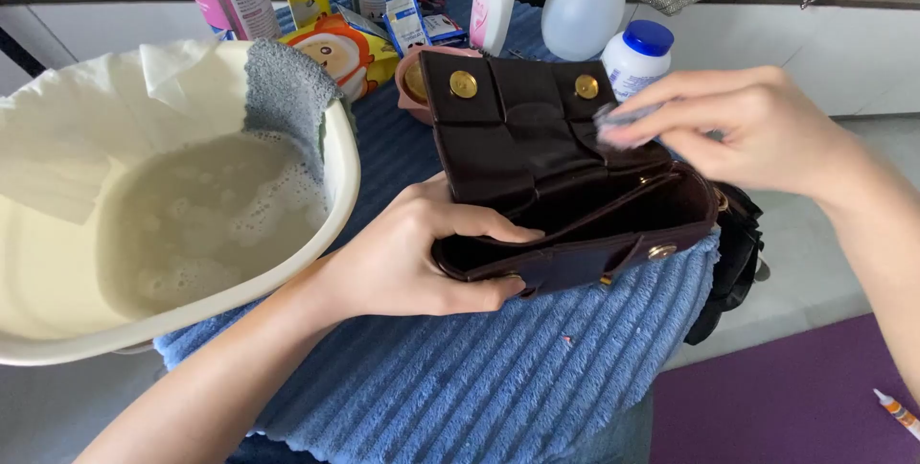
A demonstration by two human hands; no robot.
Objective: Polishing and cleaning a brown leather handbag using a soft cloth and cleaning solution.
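A dark brown quilted leather bag with gold snap studs lies open on a blue ribbed towel. My left hand grips the bag's front edge, thumb over the rim, holding the mouth open. My right hand hovers over the raised flap, pinching a small pale wipe or pad against the leather near the right stud. The bag's interior is dark and mostly hidden.
A cream basin of soapy water with a grey sponge and white cloth stands at the left. Bottles, a small white jar with blue lid and boxes line the back. A black strap hangs off the towel's right; purple mat below.
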